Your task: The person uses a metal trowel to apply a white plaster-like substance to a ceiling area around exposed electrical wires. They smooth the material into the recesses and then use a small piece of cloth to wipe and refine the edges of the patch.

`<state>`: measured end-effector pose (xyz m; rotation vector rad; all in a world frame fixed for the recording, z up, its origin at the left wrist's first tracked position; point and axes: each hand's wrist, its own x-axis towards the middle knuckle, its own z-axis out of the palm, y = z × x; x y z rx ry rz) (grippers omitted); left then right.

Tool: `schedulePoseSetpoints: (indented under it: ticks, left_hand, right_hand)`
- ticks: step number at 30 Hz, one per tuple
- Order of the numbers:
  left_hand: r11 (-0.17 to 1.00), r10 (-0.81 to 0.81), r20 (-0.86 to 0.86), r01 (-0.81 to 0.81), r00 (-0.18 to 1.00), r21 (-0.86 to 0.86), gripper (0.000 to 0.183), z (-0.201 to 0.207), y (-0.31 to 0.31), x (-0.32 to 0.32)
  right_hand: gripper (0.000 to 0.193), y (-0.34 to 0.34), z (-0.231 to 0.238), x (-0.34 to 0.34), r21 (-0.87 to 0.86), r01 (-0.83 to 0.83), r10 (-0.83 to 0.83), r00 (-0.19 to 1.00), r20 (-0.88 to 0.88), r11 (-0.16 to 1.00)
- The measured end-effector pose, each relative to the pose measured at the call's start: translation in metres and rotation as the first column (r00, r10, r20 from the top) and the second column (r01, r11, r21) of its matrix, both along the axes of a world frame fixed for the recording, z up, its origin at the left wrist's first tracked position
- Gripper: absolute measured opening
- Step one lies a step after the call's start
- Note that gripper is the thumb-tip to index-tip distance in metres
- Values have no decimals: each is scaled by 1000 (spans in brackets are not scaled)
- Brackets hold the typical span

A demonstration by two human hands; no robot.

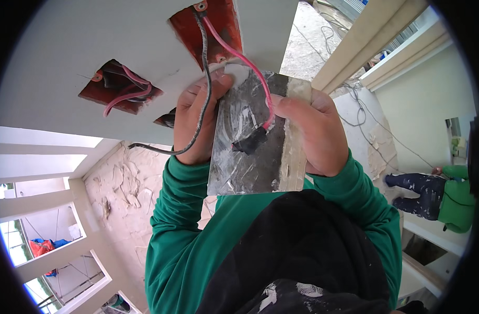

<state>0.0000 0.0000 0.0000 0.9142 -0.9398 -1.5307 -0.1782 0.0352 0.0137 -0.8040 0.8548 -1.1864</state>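
Observation:
My right hand (318,125) is closed on the pale, crusted edge of a wide putty knife (239,172); its grey metal blade is smeared with white filler. My left hand (195,112) is closed by the blade's upper left corner, its thumb next to a white dab of filler (240,73). Whether its fingers grip anything is hidden. Just above both hands a red electrical box (218,36) opens in the grey wall. Out of it hang a dark wire (205,89) and a pink wire (259,73); the pink one's black-taped end (251,141) overlaps the blade.
Left of the hands, a second red box (119,86) holds short pink wires. Torn covering (124,183) lies on the floor, and cables (357,107) trail at right. Another person in a green top (456,204) stands far right. Window openings (54,225) line the left side.

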Motion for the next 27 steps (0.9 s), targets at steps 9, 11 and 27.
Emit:
schedulePoseSetpoints:
  ticks: [9, 11, 27]
  left_hand:
    - [995, 75, -19, -76, 997, -64, 32, -10, 10, 8]
    - [996, 68, -7, -68, 998, -56, 32, -7, 14, 30]
    - [976, 8, 269, 51, 963, -212, 26, -11, 0, 2]
  right_hand:
    - [15, 14, 20, 12, -21, 37, -38, 997, -69, 999]
    - [15, 19, 20, 34, -7, 53, -54, 998, -43, 999]
    - [16, 6, -10, 6, -72, 93, -90, 995, 45, 993]
